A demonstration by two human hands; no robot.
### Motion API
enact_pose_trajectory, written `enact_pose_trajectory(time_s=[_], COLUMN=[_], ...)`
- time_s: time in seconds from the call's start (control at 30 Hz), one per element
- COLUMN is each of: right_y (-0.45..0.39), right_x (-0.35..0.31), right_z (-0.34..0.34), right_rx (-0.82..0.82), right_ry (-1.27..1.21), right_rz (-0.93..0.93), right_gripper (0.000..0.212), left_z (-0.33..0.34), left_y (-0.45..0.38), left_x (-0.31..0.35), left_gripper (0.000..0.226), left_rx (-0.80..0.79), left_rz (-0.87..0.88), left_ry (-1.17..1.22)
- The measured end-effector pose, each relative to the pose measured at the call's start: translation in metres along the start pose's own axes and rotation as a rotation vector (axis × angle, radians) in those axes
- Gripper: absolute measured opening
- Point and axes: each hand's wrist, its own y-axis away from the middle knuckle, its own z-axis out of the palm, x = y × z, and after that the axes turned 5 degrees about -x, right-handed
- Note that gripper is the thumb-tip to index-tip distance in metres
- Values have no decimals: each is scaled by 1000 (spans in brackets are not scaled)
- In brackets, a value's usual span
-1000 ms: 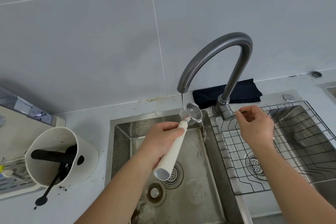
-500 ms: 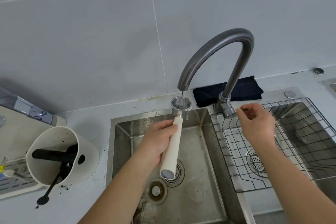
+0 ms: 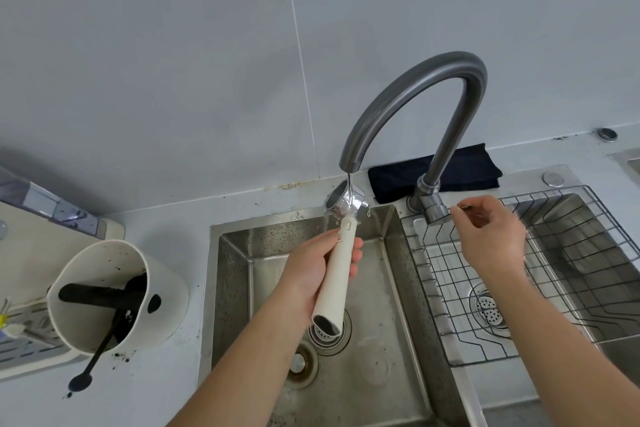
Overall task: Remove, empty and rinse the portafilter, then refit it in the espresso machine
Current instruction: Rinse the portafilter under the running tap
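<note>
The portafilter has a long cream handle and a shiny metal basket head. My left hand grips the handle and holds the head under the spout of the grey curved tap, over the left sink basin. The head is tipped onto its side, mouth to the left, and a thin stream of water runs over it. My right hand pinches the thin tap lever by the tap's base. The espresso machine shows only as a cream corner at the left edge.
A cream knock box with a black bar and dark coffee grounds stands on the counter left of the sink, a black scoop leaning out of it. A wire rack fills the right basin. A dark folded cloth lies behind the tap.
My left hand has turned the portafilter head: it faced right, then upright under the stream, and now it tips left. My right hand has stayed on the tap lever.
</note>
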Motion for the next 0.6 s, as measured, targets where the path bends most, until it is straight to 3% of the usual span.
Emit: enact_pose_trajectory(time_s=[0.3, 0.6], right_y=[0, 0], right_x=[0, 1], right_z=[0, 1], right_rx=[1, 9], right_ry=[-2, -2], right_rz=[5, 13], right_gripper=[15, 16], left_z=[17, 26], left_y=[-17, -29], left_x=[16, 27], left_gripper=[31, 32], left_rx=[-32, -34], left_rz=[-53, -43], left_ry=[226, 200])
